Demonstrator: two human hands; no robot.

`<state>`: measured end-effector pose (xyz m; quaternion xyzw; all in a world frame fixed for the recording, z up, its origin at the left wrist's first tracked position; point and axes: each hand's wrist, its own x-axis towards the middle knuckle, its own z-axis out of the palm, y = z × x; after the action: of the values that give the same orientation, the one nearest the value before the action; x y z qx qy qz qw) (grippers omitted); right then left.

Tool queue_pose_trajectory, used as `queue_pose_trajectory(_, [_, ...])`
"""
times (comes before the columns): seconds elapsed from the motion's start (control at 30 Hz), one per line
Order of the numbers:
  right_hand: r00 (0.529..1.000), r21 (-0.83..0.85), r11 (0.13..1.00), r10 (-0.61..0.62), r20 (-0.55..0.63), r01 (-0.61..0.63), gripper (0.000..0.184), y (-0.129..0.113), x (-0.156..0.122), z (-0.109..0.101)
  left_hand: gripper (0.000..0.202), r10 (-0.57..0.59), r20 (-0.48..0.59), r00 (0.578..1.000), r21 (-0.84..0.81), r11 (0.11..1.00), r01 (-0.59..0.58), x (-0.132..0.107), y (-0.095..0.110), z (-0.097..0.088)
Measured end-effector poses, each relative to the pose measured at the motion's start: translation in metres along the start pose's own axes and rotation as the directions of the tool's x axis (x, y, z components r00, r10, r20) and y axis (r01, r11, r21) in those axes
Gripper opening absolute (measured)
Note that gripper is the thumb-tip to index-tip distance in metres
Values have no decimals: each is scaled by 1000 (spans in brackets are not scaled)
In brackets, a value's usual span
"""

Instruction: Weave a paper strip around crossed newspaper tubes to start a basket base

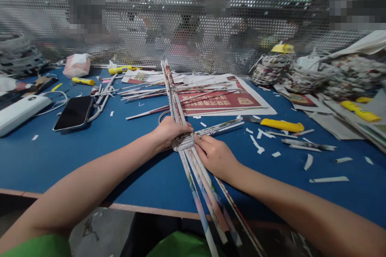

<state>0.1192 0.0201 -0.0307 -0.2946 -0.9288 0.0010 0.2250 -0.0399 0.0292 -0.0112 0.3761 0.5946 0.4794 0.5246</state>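
Between my hands is a small woven base [183, 142] made of rolled newspaper tubes. Several long paper tubes [208, 192] run from it toward me past the table edge, others point away, and a shorter pair sticks out to the right. My left hand [169, 130] grips the base's left side, its thumb pressed across the top. At the right side, my right hand [215, 153] closes its fingers on the weave where the tubes cross. The fingertips of both hands are partly hidden beneath the paper.
A yellow utility knife [282, 125] lies to the right with its blade out, among paper scraps. Loose paper tubes rest on a red-and-white newspaper [217, 100] behind. A phone [74, 113] and white power bank [22, 112] are left; woven paper baskets [269, 70] stand back right, before a perforated metal screen [181, 28].
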Motion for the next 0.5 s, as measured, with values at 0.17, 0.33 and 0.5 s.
queue_pose_trajectory(0.17, [913, 306, 865, 407, 36, -397, 25, -1, 6, -13, 16, 34, 27, 999, -35, 999, -34, -7, 7, -2])
queue_pose_trajectory(0.33, [820, 606, 567, 489, 297, -557, 36, -5, 10, -19, 10, 81, 37, 996, -131, 989, -75, -15, 18, -5])
queue_pose_trajectory(0.5, [759, 760, 242, 469, 452, -603, 36, -11, 13, -16, 8, -29, 39, 999, -239, 970, 38, -17, 20, -2])
